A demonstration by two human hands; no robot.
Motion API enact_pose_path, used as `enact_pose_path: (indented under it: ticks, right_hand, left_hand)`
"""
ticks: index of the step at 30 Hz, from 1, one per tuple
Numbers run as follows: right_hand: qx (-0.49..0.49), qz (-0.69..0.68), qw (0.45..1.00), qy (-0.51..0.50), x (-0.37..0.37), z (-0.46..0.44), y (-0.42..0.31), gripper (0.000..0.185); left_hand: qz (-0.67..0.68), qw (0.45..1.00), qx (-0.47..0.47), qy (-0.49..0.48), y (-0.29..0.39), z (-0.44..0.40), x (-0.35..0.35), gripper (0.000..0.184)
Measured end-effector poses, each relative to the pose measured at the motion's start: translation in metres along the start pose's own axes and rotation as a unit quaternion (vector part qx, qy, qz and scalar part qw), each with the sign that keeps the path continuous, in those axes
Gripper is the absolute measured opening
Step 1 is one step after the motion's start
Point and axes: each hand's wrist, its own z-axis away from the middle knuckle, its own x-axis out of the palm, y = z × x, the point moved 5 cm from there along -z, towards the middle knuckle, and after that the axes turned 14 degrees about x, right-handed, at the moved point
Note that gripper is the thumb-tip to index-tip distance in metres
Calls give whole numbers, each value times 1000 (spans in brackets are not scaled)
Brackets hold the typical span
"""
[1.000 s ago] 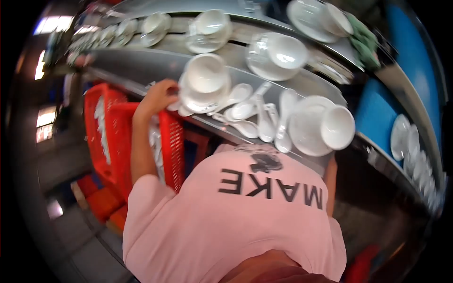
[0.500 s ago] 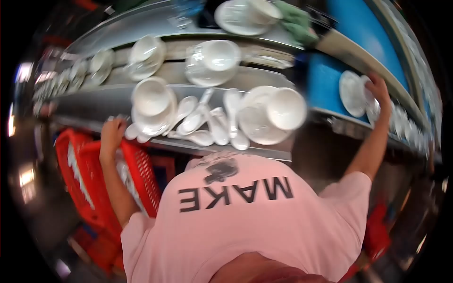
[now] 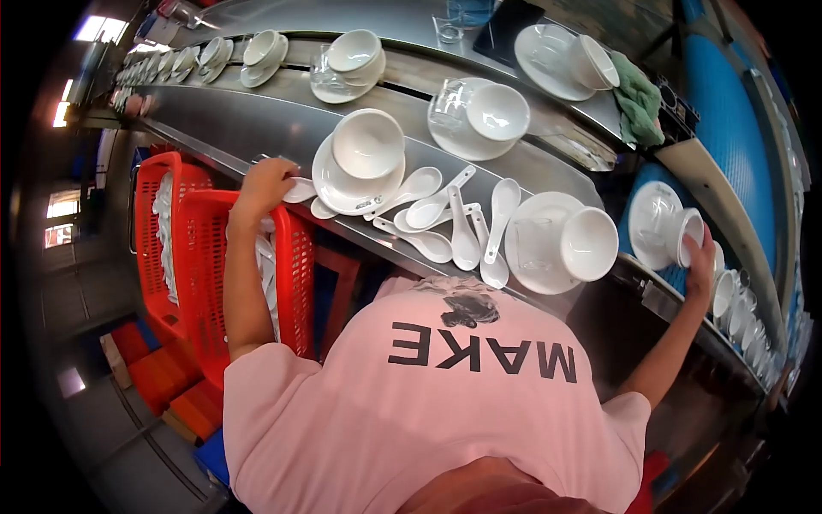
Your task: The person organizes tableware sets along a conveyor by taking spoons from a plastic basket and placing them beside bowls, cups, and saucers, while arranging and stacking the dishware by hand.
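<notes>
At the right, my right hand is closed around the rim of a white bowl, which stands tilted in view against a white plate. My left hand rests at the counter's front edge with its fingers curled. A white spoon sticks out from under its thumb side, its handle hidden by the hand. Just right of that hand, another bowl sits on a plate. Several white spoons lie crossed in front of me, beside a plate with a glass and a bowl.
Red plastic baskets holding white items stand at the left below the steel counter. Rows of place settings run back along it. A green cloth, a dark phone and a blue surface lie beyond.
The view has turned, so the counter and tableware appear tilted and further right. My right hand has shifted down beside the plate and grips the bowl. My left hand stays by the spoons.
</notes>
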Motion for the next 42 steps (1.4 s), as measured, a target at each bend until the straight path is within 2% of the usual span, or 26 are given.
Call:
enact_pose_path:
  ticks: [2, 5, 8, 10, 12, 13, 15, 16, 17, 19, 20, 21, 23, 24, 26, 28, 31, 34, 37, 40, 41, 42]
  right_hand:
    - [8, -86, 996, -35, 23, -2, -3, 47]
    - [-16, -65, 994, -84, 78, -5, -30, 44]
    - [-39, -65, 987, -142, 137, -18, -53, 43]
    - [-41, -61, 984, -164, 172, -25, -64, 42]
    - [-33, -45, 984, -166, 200, -32, -71, 42]
    - [-37, -16, 988, -148, 211, -33, -74, 39]
    - [-9, 12, 981, -196, 223, -18, -88, 37]
    - [3, 27, 975, -219, 226, -8, -95, 37]
    - [-14, 4, 977, -214, 224, 3, -101, 35]
    - [-92, 101, 983, -122, 188, 5, -103, 34]
    - [-116, 86, 988, -54, 161, 10, -105, 30]
    - [-186, 112, 976, 26, 126, 5, -102, 27]
    - [-293, 238, 908, 181, 33, -18, -67, 36]
    - [-298, 349, 850, 258, -3, -15, -59, 45]
    - [-210, 392, 852, 274, -69, -27, -26, 49]
    - [-76, 415, 889, 180, -92, -31, -13, 50]
    - [-11, 397, 916, 62, -85, -19, -9, 45]
    - [68, 294, 950, 77, -56, 7, -31, 40]
    - [-47, 437, 897, 51, -61, -20, -15, 37]
    - [3, 421, 907, 17, -62, -31, -7, 37]
    - [13, 423, 905, 49, -61, -30, -5, 39]
    - [14, 377, 926, 21, -51, -24, -8, 41]
  left_hand:
    - [-34, 998, -4, 44, -3, 4, -18, 15]
    - [-26, 993, -72, 92, -26, 6, -35, 14]
    - [8, 979, -33, 202, -51, -7, -44, 16]
    - [203, 937, -97, 265, -69, -23, -28, 19]
    - [427, 847, -149, 281, -50, -38, -10, 22]
    - [439, 846, -145, 265, -42, -46, -5, 22]
    - [463, 843, -133, 237, -32, -61, 1, 22]
    - [432, 861, -117, 242, -29, -66, 0, 22]
    - [400, 877, -100, 247, -27, -70, -1, 23]
    - [317, 912, -82, 245, -23, -76, -8, 23]
    - [302, 919, -83, 239, -22, -76, -12, 23]
    - [287, 926, -85, 232, -21, -75, -17, 23]
    - [275, 932, -92, 216, -22, -73, -17, 22]
    - [278, 933, -96, 208, -25, -72, -17, 22]
    - [274, 934, -107, 201, -31, -70, -14, 23]
    - [262, 937, -117, 199, -33, -73, -6, 23]
    - [303, 919, -121, 221, -32, -78, 2, 23]
    - [306, 913, -116, 243, -35, -86, 11, 20]
    - [341, 899, -122, 245, -44, -93, 26, 19]
    - [352, 893, -146, 242, -46, -92, 31, 18]
    - [348, 892, -155, 241, -45, -92, 30, 18]
    - [302, 904, -153, 260, -42, -89, 25, 17]
